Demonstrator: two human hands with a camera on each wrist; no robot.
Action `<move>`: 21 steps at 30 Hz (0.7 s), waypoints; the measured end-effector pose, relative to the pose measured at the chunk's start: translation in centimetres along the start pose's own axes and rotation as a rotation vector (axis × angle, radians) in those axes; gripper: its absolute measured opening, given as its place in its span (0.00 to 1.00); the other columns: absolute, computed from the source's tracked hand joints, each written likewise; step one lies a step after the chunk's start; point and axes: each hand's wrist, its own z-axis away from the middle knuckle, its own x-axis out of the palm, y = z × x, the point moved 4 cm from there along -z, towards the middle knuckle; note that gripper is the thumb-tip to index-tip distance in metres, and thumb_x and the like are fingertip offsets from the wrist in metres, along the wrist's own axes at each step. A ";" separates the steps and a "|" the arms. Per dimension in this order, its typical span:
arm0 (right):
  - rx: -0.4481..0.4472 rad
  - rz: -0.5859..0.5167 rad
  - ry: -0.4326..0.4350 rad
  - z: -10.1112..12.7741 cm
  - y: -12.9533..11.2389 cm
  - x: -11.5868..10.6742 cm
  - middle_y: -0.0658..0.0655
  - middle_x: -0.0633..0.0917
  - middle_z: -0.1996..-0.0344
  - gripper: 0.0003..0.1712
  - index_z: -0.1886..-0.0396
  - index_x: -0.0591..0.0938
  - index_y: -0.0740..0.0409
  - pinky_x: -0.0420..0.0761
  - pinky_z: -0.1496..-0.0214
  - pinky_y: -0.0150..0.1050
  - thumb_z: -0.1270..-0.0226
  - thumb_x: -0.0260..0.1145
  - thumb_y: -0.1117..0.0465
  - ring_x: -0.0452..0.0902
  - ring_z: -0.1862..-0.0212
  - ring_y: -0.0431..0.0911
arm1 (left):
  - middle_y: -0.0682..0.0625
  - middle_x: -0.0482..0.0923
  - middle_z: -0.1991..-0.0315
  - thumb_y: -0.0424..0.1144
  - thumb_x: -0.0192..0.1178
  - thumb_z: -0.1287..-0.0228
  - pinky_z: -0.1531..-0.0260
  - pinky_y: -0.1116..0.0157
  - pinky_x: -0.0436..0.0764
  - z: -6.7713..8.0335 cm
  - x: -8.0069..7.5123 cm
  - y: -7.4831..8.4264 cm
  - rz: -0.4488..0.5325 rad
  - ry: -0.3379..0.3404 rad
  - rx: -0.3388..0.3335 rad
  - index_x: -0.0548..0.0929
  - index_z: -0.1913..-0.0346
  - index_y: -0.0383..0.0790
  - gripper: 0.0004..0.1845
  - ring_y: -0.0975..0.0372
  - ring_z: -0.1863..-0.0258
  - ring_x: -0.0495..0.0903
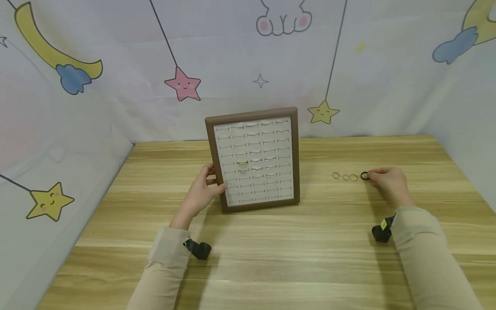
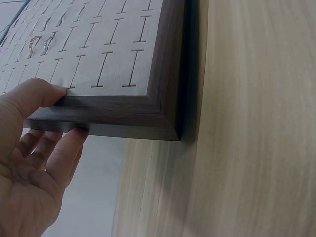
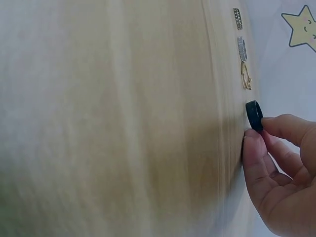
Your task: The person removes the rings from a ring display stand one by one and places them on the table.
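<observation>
The ring tray [image 1: 255,159] is held at its lower left corner by the left hand [image 1: 203,189], thumb on the frame. The black ring [image 1: 364,175], last in a row with three metal rings [image 1: 345,176] on the table [image 1: 271,258], is touched by the curled right hand [image 1: 389,183]; a firm pinch cannot be confirmed. If gripped loosely, the ring could probably roll away.

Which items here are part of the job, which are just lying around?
In the job:
- ring tray, left hand grips its edge
- black ring, right hand pinches it
- three loose rings in a row beside it
- rings already in the tray

Lying about:
- wooden table
- cartoon backdrop
</observation>
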 end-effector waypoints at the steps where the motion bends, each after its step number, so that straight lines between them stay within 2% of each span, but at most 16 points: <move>1: 0.002 0.013 0.003 0.0 0.0 0.0 0.33 0.75 0.79 0.26 0.42 0.71 0.80 0.80 0.68 0.20 0.31 0.56 0.62 0.74 0.75 0.24 | 0.40 0.59 0.31 0.37 0.60 0.36 0.40 0.51 0.75 0.0 0.0 0.0 0.000 0.000 -0.001 0.51 0.26 0.39 0.40 0.46 0.34 0.66; 9: 0.009 0.073 0.048 -0.2 -0.1 0.0 0.33 0.75 0.79 0.25 0.42 0.72 0.78 0.80 0.70 0.22 0.31 0.56 0.62 0.73 0.77 0.24 | 0.39 0.58 0.30 0.38 0.60 0.35 0.40 0.50 0.75 0.0 -0.1 -0.1 -0.020 -0.010 0.003 0.50 0.26 0.39 0.40 0.45 0.33 0.65; 11: 0.000 0.105 0.082 -0.3 -0.4 0.2 0.40 0.79 0.77 0.24 0.43 0.74 0.76 0.81 0.70 0.23 0.32 0.56 0.61 0.74 0.76 0.27 | 0.39 0.58 0.30 0.38 0.60 0.35 0.40 0.50 0.75 0.0 -0.1 -0.1 -0.019 -0.011 0.002 0.50 0.26 0.39 0.40 0.45 0.33 0.65; 12: -0.007 0.129 0.099 -0.2 -0.6 0.2 0.47 0.82 0.76 0.24 0.44 0.75 0.75 0.81 0.69 0.26 0.31 0.57 0.60 0.76 0.74 0.30 | 0.40 0.58 0.30 0.38 0.60 0.35 0.40 0.50 0.75 0.0 -0.1 -0.1 -0.018 -0.010 0.001 0.50 0.26 0.39 0.40 0.45 0.33 0.66; 14: -0.026 0.182 0.127 -0.2 -1.1 0.4 0.63 0.85 0.66 0.24 0.45 0.76 0.73 0.82 0.60 0.35 0.31 0.56 0.58 0.81 0.66 0.42 | 0.40 0.58 0.30 0.38 0.60 0.35 0.40 0.50 0.75 0.0 -0.1 -0.1 -0.021 -0.010 0.001 0.50 0.26 0.40 0.40 0.45 0.33 0.66; 16: -0.059 0.234 0.151 0.0 -1.9 0.7 0.72 0.82 0.53 0.23 0.45 0.77 0.72 0.79 0.54 0.43 0.30 0.55 0.57 0.80 0.56 0.53 | 0.40 0.58 0.30 0.38 0.60 0.35 0.40 0.51 0.76 0.0 -0.1 -0.1 -0.023 -0.011 0.004 0.50 0.26 0.40 0.40 0.46 0.33 0.66; 18: -0.097 0.257 0.168 0.2 -2.9 1.0 0.73 0.80 0.48 0.23 0.45 0.77 0.71 0.77 0.53 0.46 0.29 0.54 0.57 0.76 0.50 0.60 | 0.40 0.59 0.30 0.38 0.60 0.35 0.40 0.51 0.76 0.0 -0.1 -0.1 -0.019 -0.014 0.008 0.50 0.26 0.40 0.40 0.46 0.33 0.66; 19: -0.108 0.253 0.167 0.4 -3.5 1.2 0.73 0.79 0.48 0.23 0.44 0.77 0.70 0.78 0.55 0.45 0.29 0.54 0.57 0.76 0.51 0.60 | 0.40 0.59 0.30 0.38 0.60 0.35 0.40 0.51 0.76 -0.1 -0.1 -0.1 -0.017 -0.014 0.011 0.50 0.26 0.40 0.40 0.46 0.33 0.66; 21: -0.136 0.239 0.168 0.6 -4.8 1.6 0.73 0.80 0.49 0.23 0.44 0.78 0.70 0.79 0.62 0.35 0.29 0.54 0.57 0.78 0.57 0.53 | 0.40 0.59 0.31 0.38 0.60 0.36 0.41 0.51 0.76 0.0 -0.1 -0.1 -0.010 -0.013 0.015 0.51 0.26 0.39 0.40 0.46 0.34 0.67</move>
